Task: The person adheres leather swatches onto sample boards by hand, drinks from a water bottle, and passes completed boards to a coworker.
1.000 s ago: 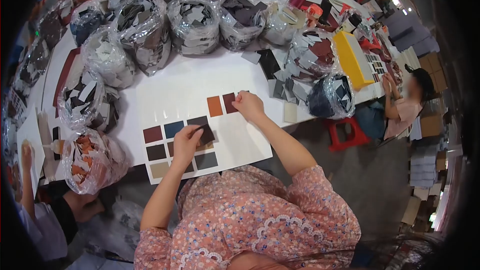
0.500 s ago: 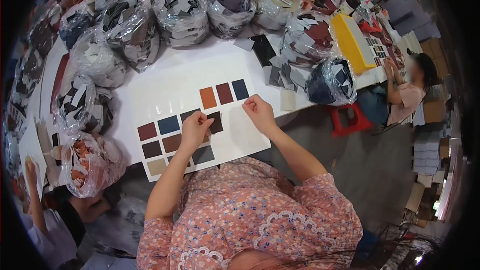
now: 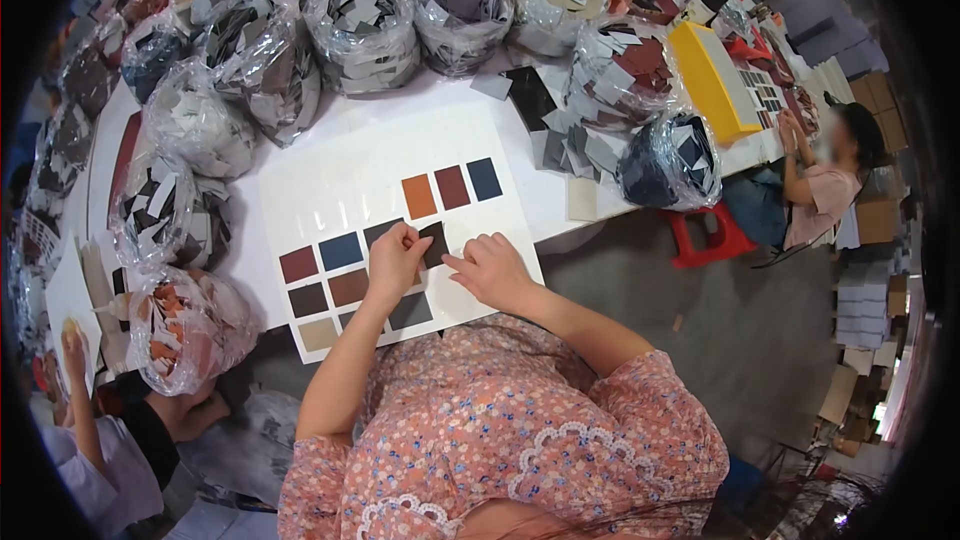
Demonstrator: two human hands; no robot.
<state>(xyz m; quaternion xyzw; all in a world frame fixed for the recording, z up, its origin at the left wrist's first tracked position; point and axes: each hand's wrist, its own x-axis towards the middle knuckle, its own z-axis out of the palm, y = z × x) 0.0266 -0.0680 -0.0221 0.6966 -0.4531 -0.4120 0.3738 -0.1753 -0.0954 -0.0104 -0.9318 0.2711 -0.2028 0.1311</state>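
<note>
My left hand (image 3: 396, 260) pinches the left edge of a dark brown swatch (image 3: 436, 240) over a white sample card (image 3: 340, 180). My right hand (image 3: 497, 272) is beside it, fingers partly spread, with a fingertip at the swatch's lower right edge. On the card, an orange swatch (image 3: 420, 196), a maroon swatch (image 3: 452, 188) and a navy swatch (image 3: 484, 179) line the upper right. Several more fill the lower left, among them a blue swatch (image 3: 341, 250) and a beige swatch (image 3: 319, 334). My left hand and forearm hide part of those rows.
Plastic bags of cut swatches (image 3: 360, 35) ring the table's back and left. Loose grey pieces (image 3: 575, 148) lie at right, near a yellow box (image 3: 712, 85). A red stool (image 3: 708, 236) stands beyond the table edge. One co-worker (image 3: 820, 180) sits right, another (image 3: 95, 450) is left.
My right hand has moved left and down from near the navy swatch to the dark brown swatch's edge. My left hand stays at that swatch. The view has shifted slightly.
</note>
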